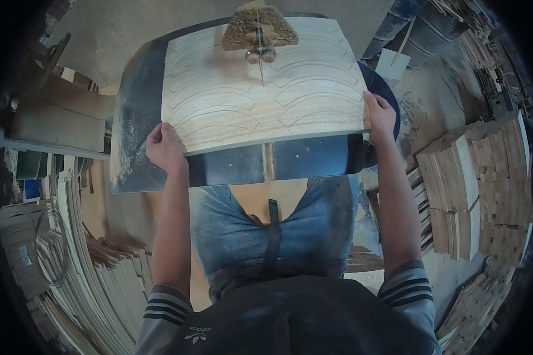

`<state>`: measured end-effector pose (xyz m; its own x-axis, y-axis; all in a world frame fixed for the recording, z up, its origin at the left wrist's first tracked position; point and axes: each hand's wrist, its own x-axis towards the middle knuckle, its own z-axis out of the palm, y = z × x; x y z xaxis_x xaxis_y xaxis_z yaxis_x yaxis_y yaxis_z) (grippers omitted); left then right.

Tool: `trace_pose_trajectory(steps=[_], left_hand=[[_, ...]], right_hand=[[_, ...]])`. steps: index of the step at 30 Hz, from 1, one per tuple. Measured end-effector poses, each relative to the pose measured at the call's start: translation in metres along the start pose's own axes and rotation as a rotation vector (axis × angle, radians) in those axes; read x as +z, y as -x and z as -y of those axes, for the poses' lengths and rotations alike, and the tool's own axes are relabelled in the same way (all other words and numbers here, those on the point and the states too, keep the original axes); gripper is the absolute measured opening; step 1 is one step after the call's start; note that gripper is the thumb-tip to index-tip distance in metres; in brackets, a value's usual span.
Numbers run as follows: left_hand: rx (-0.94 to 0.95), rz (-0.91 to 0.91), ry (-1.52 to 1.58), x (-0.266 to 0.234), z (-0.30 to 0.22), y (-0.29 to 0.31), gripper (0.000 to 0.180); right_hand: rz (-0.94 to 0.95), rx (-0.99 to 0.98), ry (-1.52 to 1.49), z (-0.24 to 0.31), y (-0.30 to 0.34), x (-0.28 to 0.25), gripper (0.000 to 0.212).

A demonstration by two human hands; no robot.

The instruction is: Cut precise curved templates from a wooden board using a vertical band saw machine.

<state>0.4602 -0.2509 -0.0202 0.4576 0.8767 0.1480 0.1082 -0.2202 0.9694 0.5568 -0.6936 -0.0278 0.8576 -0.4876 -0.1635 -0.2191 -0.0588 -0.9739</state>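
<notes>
A pale wooden board [219,124] marked with rows of curved outlines lies flat on the dark table of a bandsaw [231,170]. My left hand [167,147] grips its near left corner, thumb on top. At the right edge, close to the near corner, my right hand [380,115] holds it the same way. The thin saw blade [262,74] comes down at the board's middle, below a dusty blade guide [260,54] and a sawdust-covered guard [260,26]. Whether the blade is running I cannot tell.
Stacks of cut wood pieces [479,177] stand at the right. Long thin strips [83,266] lean at the lower left beside a wire coil [53,245]. Dark barrels [435,38] and a pale dustpan-like panel with a stick [392,64] are at the far right.
</notes>
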Motion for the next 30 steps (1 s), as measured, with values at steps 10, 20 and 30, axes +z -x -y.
trace_pose_trajectory(steps=[10,20,30], left_hand=[[0.032,-0.027,-0.036,0.022,0.001,-0.017,0.020],[0.050,-0.031,-0.092,0.041,0.001,-0.033,0.023],[-0.009,-0.061,-0.186,0.061,-0.015,-0.039,0.025]], right_hand=[[-0.083,-0.037,0.152,0.011,-0.026,0.021,0.052],[-0.110,-0.039,0.171,0.020,-0.041,0.035,0.055],[-0.131,-0.089,0.235,0.028,-0.059,0.052,0.060]])
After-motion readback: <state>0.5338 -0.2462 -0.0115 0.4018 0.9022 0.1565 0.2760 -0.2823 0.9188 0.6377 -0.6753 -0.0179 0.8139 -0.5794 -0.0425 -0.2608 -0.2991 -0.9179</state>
